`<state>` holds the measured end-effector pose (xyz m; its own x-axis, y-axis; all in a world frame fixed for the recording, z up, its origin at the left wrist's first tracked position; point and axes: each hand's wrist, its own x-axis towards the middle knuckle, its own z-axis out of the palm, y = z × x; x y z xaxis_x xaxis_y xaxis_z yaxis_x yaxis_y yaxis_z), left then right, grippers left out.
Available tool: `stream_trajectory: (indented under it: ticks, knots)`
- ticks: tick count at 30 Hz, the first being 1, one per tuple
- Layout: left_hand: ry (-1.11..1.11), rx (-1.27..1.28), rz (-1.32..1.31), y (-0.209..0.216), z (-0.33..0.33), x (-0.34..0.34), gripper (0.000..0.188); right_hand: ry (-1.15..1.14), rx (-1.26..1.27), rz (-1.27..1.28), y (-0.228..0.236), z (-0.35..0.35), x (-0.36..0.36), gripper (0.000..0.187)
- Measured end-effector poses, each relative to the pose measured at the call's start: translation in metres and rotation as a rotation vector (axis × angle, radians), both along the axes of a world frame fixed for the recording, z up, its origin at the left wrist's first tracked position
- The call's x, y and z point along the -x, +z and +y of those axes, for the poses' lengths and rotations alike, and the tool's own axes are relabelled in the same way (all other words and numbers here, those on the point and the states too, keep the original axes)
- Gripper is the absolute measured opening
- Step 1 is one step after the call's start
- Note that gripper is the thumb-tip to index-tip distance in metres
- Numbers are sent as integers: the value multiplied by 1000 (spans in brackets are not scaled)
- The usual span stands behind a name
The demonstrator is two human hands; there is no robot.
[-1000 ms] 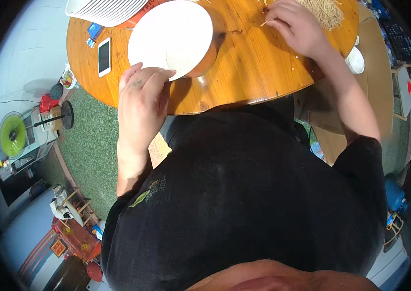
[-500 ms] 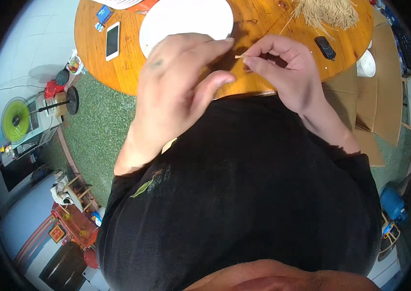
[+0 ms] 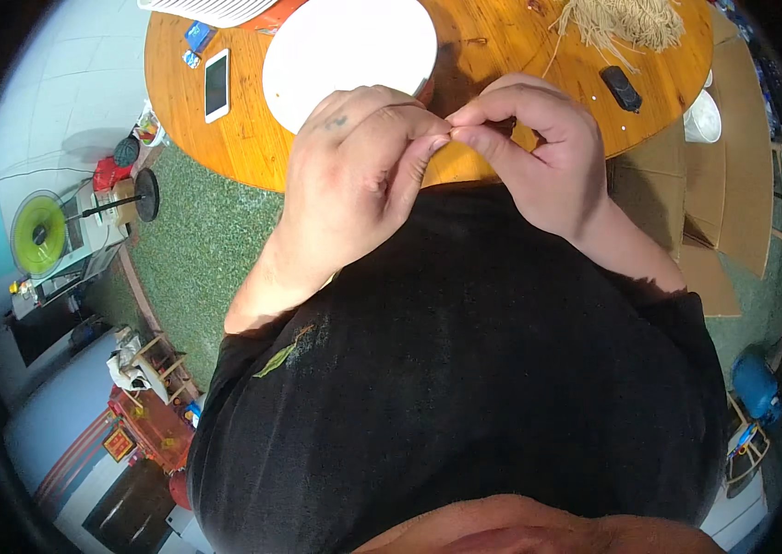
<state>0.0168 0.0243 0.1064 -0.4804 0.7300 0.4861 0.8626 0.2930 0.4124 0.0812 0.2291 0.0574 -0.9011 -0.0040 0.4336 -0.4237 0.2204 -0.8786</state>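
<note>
Over the near edge of the round wooden table [image 3: 465, 55], my left hand [image 3: 349, 171] and my right hand [image 3: 548, 152] meet fingertip to fingertip. Each is closed in a pinch of thumb and forefinger. The thin tan strand that stuck out of my right fingertips half a second ago is now almost wholly covered by the fingers. Just beyond my left hand lies a round white plate [image 3: 349, 55], partly hidden by that hand. A loose bundle of tan strings [image 3: 636, 23] rests at the far right of the table.
A white phone [image 3: 216, 86] and a small blue packet [image 3: 199, 37] lie left of the plate. On the right are a black oval device [image 3: 621, 89], cardboard sheets [image 3: 733, 157] and a white cup [image 3: 702, 118]. A green fan [image 3: 38, 235] stands at far left.
My left hand has moved right and closed from a spread thumb and fingers into a pinch against my right fingertips. Both hands sit slightly nearer to me.
</note>
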Motion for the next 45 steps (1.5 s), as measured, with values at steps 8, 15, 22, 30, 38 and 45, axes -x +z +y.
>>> stream_trajectory:
  ticks: [8, 15, 22, 30, 38, 45]
  knots:
    - [236, 52, 168, 2, 28, 22, 46, -256, 154, -1, -22, 12, 17, 7]
    - [365, 139, -311, -6, 21, 41, 32, -319, 179, -259, -13, 7, 40, 8]
    - [346, -14, -495, 0, 2, 32, 41, -24, 427, -127, -33, -23, 53, 12]
    - [297, -28, -466, -4, -1, 28, 43, -18, 355, -138, -34, -32, 55, 10]
    - [257, 7, -456, -6, -4, 29, 43, -44, 266, -137, -31, -29, 54, 12]
    - [282, -47, -740, -4, -1, 27, 27, -69, 263, -133, -33, -24, 52, 11]
